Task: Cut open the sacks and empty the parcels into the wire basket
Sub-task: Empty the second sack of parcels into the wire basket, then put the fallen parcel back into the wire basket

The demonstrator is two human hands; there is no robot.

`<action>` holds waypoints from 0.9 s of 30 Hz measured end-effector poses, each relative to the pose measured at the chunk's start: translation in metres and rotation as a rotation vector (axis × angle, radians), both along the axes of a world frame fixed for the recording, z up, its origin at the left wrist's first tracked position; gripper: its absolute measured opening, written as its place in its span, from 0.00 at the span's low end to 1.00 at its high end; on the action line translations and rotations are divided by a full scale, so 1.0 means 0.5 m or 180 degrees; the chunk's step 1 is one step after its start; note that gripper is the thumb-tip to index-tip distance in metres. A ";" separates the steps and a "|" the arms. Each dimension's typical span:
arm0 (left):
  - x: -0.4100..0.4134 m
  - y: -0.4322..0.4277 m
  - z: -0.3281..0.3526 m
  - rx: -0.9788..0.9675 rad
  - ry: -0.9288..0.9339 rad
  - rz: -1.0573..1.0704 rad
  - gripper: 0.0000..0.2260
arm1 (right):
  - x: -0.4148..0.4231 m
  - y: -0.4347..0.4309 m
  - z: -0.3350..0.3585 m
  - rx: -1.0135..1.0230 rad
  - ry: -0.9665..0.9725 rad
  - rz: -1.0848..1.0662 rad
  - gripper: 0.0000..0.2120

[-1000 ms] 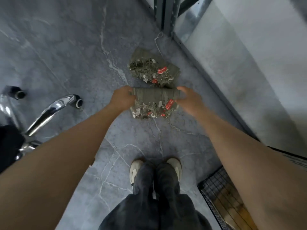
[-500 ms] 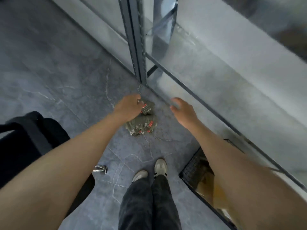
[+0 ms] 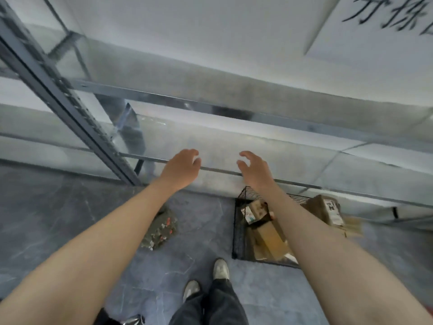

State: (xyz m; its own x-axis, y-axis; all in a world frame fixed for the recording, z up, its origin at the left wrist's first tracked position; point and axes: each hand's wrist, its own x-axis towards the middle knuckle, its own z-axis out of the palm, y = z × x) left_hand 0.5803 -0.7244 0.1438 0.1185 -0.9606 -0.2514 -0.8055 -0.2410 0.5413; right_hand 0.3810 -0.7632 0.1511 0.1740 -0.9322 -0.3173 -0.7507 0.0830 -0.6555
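Folded grey-green sacks (image 3: 161, 227) with red marks lie flat on the grey floor, partly hidden under my left forearm. A black wire basket (image 3: 237, 227) stands on the floor to their right, filled with brown cardboard parcels (image 3: 269, 238). One more brown parcel (image 3: 325, 209) with a white label leans at the basket's far right. My left hand (image 3: 181, 168) and my right hand (image 3: 254, 168) are raised side by side in front of the shelf, fingers loosely spread, holding nothing.
A grey metal shelf unit (image 3: 210, 168) with a slanted upright post (image 3: 77, 113) runs across in front of me. White wall above carries black lettering (image 3: 393, 12). My shoes (image 3: 220, 268) stand on the floor near the basket. A chrome chair part (image 3: 132, 320) shows at the bottom edge.
Both hands let go of the folded sacks on the floor and rose toward the shelf. The view tilted up, bringing the wire basket and shelf into sight.
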 end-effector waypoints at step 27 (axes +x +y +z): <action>-1.069 0.060 0.099 -0.0359 -0.0272 -0.2346 0.13 | -1.111 0.403 0.043 -0.0124 0.0362 -0.2419 0.19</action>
State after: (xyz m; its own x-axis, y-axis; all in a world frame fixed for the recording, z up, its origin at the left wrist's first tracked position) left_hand 0.0456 -0.6943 0.1932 -0.5509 -0.8180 -0.1654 -0.7771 0.4306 0.4590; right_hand -0.1746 -0.5616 0.1726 -0.5506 -0.7934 -0.2595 -0.5595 0.5815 -0.5906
